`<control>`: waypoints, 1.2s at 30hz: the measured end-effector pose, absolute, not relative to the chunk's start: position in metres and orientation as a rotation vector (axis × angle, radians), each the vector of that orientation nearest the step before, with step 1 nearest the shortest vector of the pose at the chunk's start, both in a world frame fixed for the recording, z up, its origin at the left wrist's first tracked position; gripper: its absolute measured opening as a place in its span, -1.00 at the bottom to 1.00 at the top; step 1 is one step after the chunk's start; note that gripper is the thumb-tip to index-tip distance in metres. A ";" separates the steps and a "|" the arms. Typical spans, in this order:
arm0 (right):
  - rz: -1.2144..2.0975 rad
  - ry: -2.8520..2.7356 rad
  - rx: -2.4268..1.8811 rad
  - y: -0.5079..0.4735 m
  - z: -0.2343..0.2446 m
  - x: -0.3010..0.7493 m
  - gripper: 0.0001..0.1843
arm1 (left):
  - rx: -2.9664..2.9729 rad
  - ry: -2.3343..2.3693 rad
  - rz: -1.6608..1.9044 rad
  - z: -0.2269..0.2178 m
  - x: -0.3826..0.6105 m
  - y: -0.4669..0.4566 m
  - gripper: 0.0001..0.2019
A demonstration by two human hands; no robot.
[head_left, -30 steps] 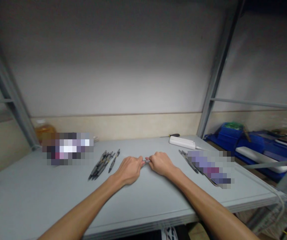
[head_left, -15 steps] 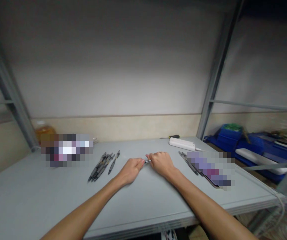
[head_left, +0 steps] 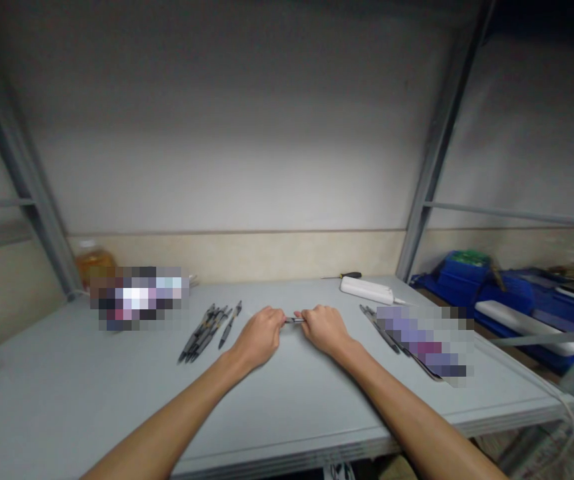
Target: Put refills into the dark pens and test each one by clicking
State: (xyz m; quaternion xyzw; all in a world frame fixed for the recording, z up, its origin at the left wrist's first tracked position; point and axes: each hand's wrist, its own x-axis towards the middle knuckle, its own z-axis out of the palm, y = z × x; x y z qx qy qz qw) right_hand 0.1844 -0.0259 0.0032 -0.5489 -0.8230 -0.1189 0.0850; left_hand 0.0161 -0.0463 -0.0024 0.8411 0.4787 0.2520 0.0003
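Both my hands close on a pen (head_left: 294, 320) held level above the middle of the table. My left hand (head_left: 263, 333) wraps its left end, and my right hand (head_left: 323, 328) grips the right end; only a short dark and silvery stretch shows between them. Left of my left hand lies a bundle of several grey-black pens (head_left: 204, 335), with a single pen (head_left: 230, 325) beside it. On the right, further dark pens (head_left: 379, 328) lie slanted next to a blurred-out purple item (head_left: 417, 339).
A white power strip (head_left: 367, 290) and a screwdriver (head_left: 351, 275) lie at the back right of the grey table (head_left: 277, 427). A pixelated object (head_left: 139, 298) and an amber bottle (head_left: 94, 260) stand back left. Blue bins (head_left: 467, 270) sit beyond the right metal post (head_left: 417, 233).
My left hand has turned and shifted slightly left along the pen, so more of the pen shows between my hands. My right hand has barely moved.
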 end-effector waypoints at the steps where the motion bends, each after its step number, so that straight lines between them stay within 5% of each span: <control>1: -0.371 -2.451 -1.631 -0.026 0.004 0.184 -0.49 | 2.557 1.501 0.804 -0.002 0.017 -0.046 -0.66; 8: -0.350 -2.455 -1.577 -0.027 0.008 0.183 -0.55 | 2.004 1.474 0.824 -0.002 0.014 -0.040 -0.53; 17: -0.309 -2.358 -1.668 -0.025 0.008 0.190 -0.65 | 2.037 1.228 1.226 0.003 0.010 -0.043 -0.76; 22: -0.166 -2.362 -1.482 -0.027 0.009 0.190 -0.50 | 2.028 1.360 1.196 0.001 0.007 -0.037 -0.64; 31: -0.053 -2.276 -1.041 -0.021 0.002 0.195 -0.84 | 1.945 1.556 1.183 -0.007 -0.001 -0.023 -0.57; 36: 0.155 -2.156 -1.137 -0.015 0.002 0.200 -0.74 | 1.893 1.567 1.214 -0.008 -0.004 -0.020 -0.58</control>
